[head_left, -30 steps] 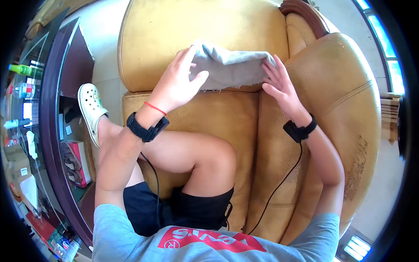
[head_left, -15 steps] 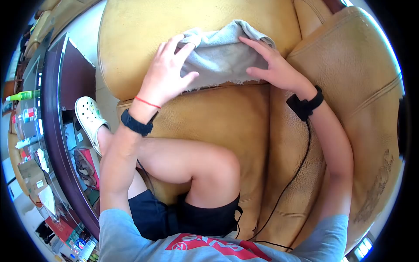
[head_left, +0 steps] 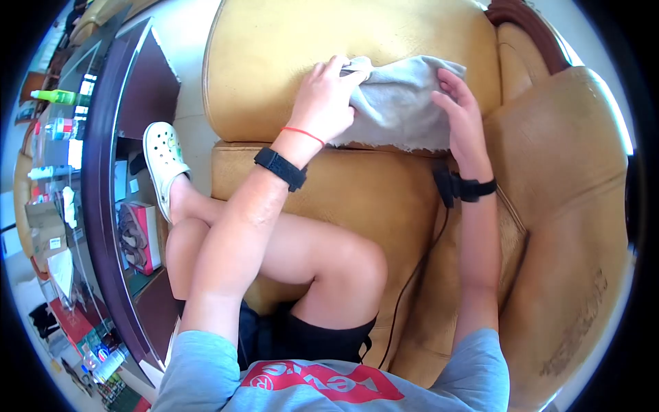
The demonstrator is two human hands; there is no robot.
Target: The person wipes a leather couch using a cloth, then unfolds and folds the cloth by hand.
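Observation:
A light grey cloth with a frayed near edge lies rumpled across the tan leather seat. At its upper left corner, where the fabric is bunched, my left hand is closed on it, thumb and fingers pinched together. My right hand is by the cloth's right end; its thumb and fingers are bent but apart, close to the fabric. A fold hides part of the cloth's left side.
The tan leather sofa surrounds the cloth, with an armrest on the right. A black cable runs from the right wrist. On the left stands a dark table with bottles. A white clog is on my foot.
My left hand has closed from spread fingers onto the cloth's upper left corner. My right hand has turned more upright at the right end. The view has shifted, and the cloth's top edge looks flatter.

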